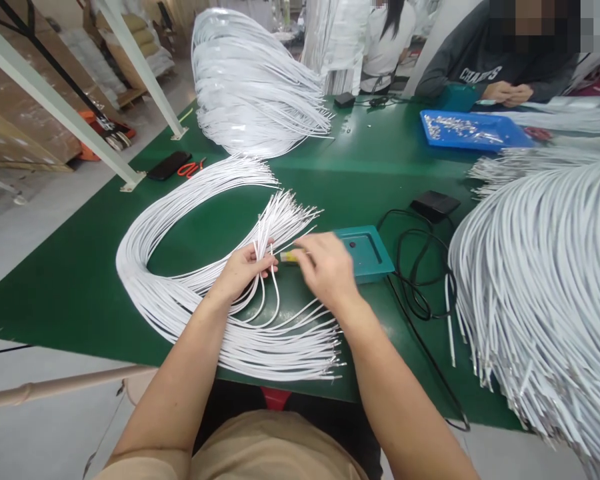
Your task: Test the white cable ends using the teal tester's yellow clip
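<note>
My left hand (243,270) is closed around several white cables (267,230), part of a large looped bundle whose ends fan out beyond my fingers. Just to its right, my right hand (327,267) pinches a small yellow piece (288,256); motion blur hides what kind it is. Partly behind my right hand lies a teal box (375,257) with a recessed top. More white cable ends with metal tips (325,357) spread over the green table below my hands.
A tall heap of white cables (250,87) stands at the back, another (530,280) at right. A black cord (405,287) coils near a black box (435,205). Behind a blue tray (460,132) sits a co-worker (460,60). Orange-handled scissors (187,169) and a phone (170,165) lie left.
</note>
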